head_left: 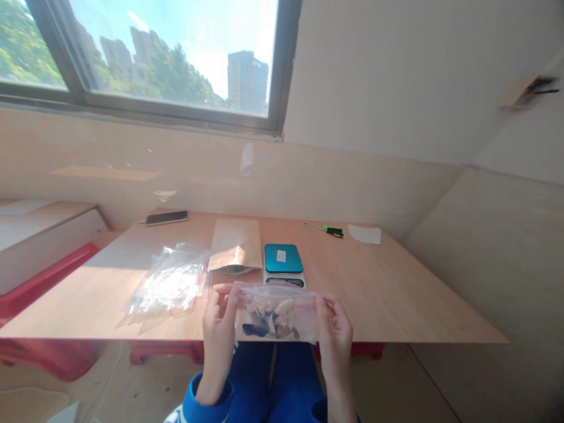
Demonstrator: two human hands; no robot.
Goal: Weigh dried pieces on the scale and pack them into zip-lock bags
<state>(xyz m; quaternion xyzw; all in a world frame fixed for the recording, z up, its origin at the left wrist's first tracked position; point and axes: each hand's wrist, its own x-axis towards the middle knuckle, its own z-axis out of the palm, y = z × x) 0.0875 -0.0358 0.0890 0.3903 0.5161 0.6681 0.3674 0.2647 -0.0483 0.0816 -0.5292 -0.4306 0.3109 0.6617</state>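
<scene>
A clear zip bag (pixel 307 329) with a red strip along its top is stretched between my two hands at the table's front edge. Dark and pale dried pieces (pixel 275 320) lie inside it; their kind I cannot tell. My left hand (pixel 221 317) pinches the upper left corner, thumb towards me. On the other side, my right hand (pixel 333 320) grips the upper right corner. Just beyond the bag stands a kitchen scale (pixel 283 259) with a blue-green top and a small white label. Beside the scale lies a brown paper pouch (pixel 235 244), its mouth slightly parted towards me.
Several clear plastic bags (pixel 170 282) are heaped at the left of the wooden table (pixel 396 305). A phone (pixel 166 218) lies at the back left. Two screwdrivers (pixel 333 231) and a white paper piece (pixel 365 234) lie at the back right. Red stools (pixel 167 351) stand below.
</scene>
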